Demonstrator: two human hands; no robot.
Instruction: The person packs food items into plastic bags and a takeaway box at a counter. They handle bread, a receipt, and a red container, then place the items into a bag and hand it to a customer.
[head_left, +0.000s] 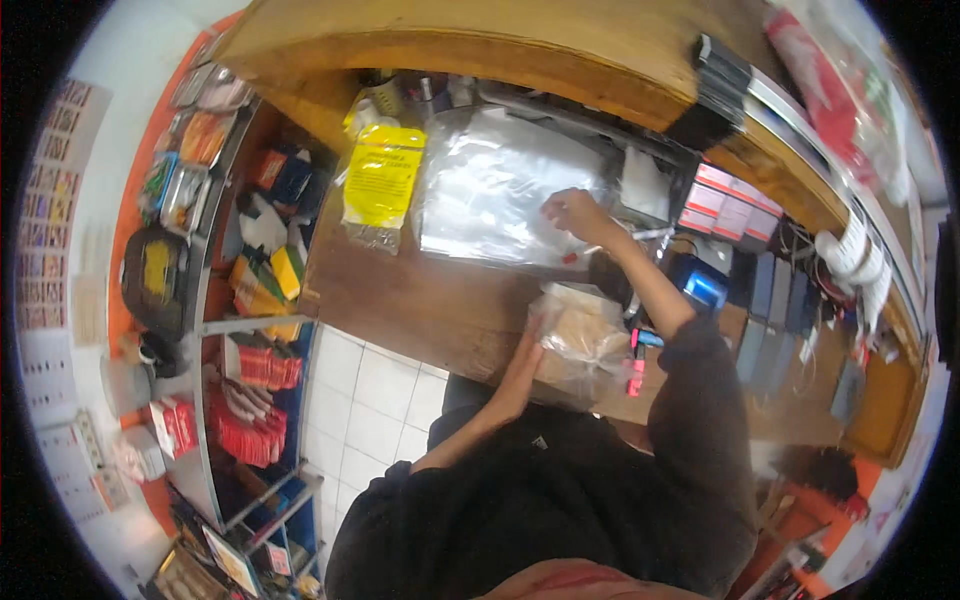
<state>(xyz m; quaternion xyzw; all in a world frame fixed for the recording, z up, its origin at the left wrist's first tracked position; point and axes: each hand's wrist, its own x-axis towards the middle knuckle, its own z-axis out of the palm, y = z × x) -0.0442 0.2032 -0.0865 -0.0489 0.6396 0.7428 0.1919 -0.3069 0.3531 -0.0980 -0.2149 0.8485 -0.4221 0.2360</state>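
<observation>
A package in clear plastic wrap, with brown contents showing through, rests near the desk's front edge. My left hand is against its left side, the fingers partly hidden by the plastic. Beyond it, my right hand is over the right part of a stack of clear plastic bags. The right fingers are bent and blurred, so whether they pinch anything is unclear. A small red-tipped object shows below the right hand.
A yellow packet with writing lies left of the bags. Pink and blue highlighters sit right of the package. Pink-and-white boxes, a lit blue screen and grey cases stand farther right. A wooden shelf overhangs the desk's back.
</observation>
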